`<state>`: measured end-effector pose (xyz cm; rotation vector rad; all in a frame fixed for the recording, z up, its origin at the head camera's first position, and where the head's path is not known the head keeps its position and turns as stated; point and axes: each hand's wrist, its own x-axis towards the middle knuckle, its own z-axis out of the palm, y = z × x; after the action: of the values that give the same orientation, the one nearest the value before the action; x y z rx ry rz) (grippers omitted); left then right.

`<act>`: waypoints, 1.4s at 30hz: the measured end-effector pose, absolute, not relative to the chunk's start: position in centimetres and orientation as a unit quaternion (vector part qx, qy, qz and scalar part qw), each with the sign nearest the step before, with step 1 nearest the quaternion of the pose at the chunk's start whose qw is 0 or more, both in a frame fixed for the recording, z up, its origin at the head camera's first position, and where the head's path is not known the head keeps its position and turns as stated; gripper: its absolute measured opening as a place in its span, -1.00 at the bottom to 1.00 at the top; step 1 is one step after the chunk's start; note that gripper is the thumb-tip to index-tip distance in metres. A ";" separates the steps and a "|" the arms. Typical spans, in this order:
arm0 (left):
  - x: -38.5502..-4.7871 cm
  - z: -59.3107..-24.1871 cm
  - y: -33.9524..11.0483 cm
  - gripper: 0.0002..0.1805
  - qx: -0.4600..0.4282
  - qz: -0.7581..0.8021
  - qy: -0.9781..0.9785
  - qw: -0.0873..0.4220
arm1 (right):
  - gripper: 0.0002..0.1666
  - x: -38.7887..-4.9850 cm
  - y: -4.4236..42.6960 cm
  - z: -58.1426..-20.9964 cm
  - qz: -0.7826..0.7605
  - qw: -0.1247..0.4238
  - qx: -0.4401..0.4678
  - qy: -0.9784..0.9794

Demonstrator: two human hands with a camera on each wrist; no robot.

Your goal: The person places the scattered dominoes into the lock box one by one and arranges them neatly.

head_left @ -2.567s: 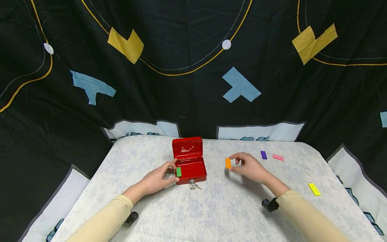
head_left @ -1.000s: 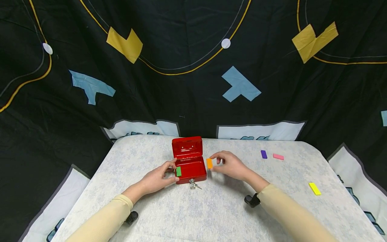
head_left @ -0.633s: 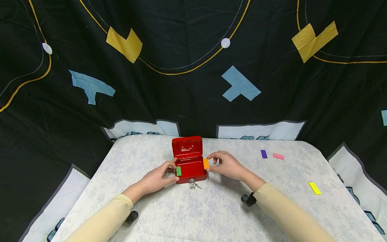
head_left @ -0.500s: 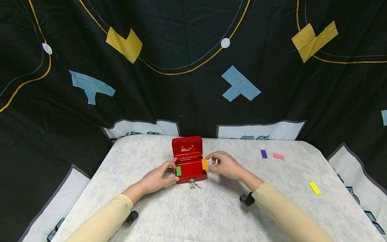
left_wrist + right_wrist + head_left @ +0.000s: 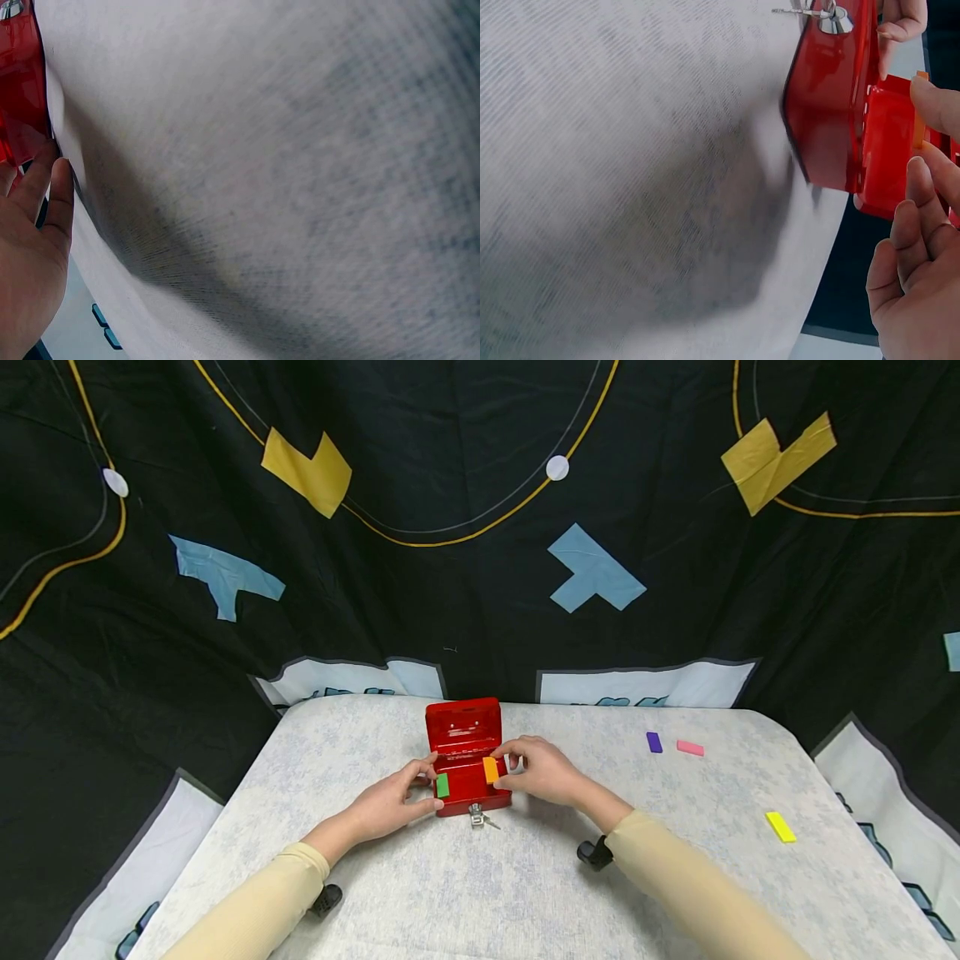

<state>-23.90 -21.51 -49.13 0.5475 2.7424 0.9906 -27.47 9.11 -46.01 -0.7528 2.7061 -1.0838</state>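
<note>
A small red cash box [image 5: 472,782] stands with its lid raised near the table's back middle, a lock with keys [image 5: 478,817] at its front. My left hand [image 5: 386,803] holds the box's left side, thumb at the front corner and fingers towards the rear. Just beside those fingers, a flat green block [image 5: 442,786] is inside the left end of the box. Between thumb and index finger, my right hand [image 5: 546,772] pinches a flat orange block [image 5: 491,770] over the right half of the box. The right wrist view shows this orange block [image 5: 920,112] edge-on.
On the right of the pale patterned table [image 5: 480,893] lie a purple block [image 5: 654,742], a pink block [image 5: 690,748] and, nearer, a yellow block [image 5: 780,827]. A black curtain [image 5: 450,610] hangs behind the table.
My right hand has carried the orange block leftward, from the table right of the cash box to above its interior. The left hand stays at the box's left side.
</note>
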 end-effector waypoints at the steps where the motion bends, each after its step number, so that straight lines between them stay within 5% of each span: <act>1: -23.9 -49.1 -21.5 -0.54 0.183 0.333 0.921 0.088 | -0.51 -27.5 8.9 -46.1 -0.357 0.064 -0.251 0.898; 42: -24.2 -49.3 -21.6 -0.54 0.177 0.333 0.921 0.095 | -0.56 -29.1 2.4 -47.6 -0.204 0.035 -0.281 0.937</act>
<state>-24.15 -21.56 -49.29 0.5240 2.7312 0.9856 -29.11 2.43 -47.62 -0.8653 2.8801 -0.6285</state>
